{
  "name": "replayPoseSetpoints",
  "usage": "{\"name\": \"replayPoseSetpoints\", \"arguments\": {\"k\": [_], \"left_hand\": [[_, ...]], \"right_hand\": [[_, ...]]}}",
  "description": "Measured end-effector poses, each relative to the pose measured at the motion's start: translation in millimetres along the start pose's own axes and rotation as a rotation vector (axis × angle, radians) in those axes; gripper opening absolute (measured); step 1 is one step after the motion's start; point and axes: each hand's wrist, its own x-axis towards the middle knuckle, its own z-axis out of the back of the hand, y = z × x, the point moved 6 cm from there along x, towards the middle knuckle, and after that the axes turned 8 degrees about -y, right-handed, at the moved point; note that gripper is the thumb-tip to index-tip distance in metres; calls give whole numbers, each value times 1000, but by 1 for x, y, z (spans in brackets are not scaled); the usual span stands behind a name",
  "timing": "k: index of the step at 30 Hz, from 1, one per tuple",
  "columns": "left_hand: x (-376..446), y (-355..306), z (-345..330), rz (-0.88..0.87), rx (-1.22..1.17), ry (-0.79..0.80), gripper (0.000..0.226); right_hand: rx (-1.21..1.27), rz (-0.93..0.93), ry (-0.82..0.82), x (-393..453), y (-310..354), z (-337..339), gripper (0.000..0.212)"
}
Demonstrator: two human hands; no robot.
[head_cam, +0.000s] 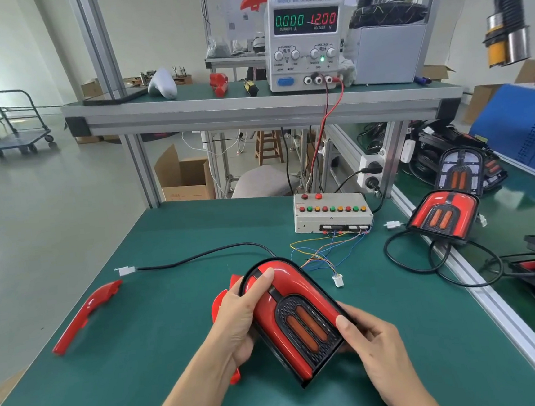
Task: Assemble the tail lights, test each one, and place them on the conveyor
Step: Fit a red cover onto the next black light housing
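Both hands grip one tail light (297, 320) low centre, held just above the green surface (159, 309). Left hand (237, 318) wraps its 9 o'clock edge, thumb on the red lens; right hand (373, 339) pinches the 4 o'clock corner. Long axis runs 11 to 5 o'clock, rounded end away from the person. Its cable trails to a white plug (125, 270) at 10 o'clock, unconnected. Tester box (331, 211) sits at 1 o'clock, its loose connector (338, 280) just beside the lamp, nearer the right hand. Plug must likely reach that connector. Conveyor (518, 200) at 3 o'clock carries a finished light (442, 216).
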Motion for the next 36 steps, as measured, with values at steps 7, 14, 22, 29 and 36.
{"name": "replayPoseSetpoints", "arguments": {"k": [7, 14, 22, 29, 36], "left_hand": [[-1, -2, -1, -5, 20, 23, 69], [1, -6, -3, 95, 72, 42, 66], [1, -4, -3, 111, 26, 24, 56], [0, -8, -6, 138, 23, 40, 51], [-4, -8, -9, 171, 15, 49, 48]], "right_hand": [[15, 31, 32, 0, 5, -2, 30], [-11, 51, 34, 2, 0, -2, 28], [-20, 49, 34, 3, -3, 0, 33], [36, 53, 23, 4, -1, -3, 32], [56, 35, 12, 4, 0, -2, 32]]}}
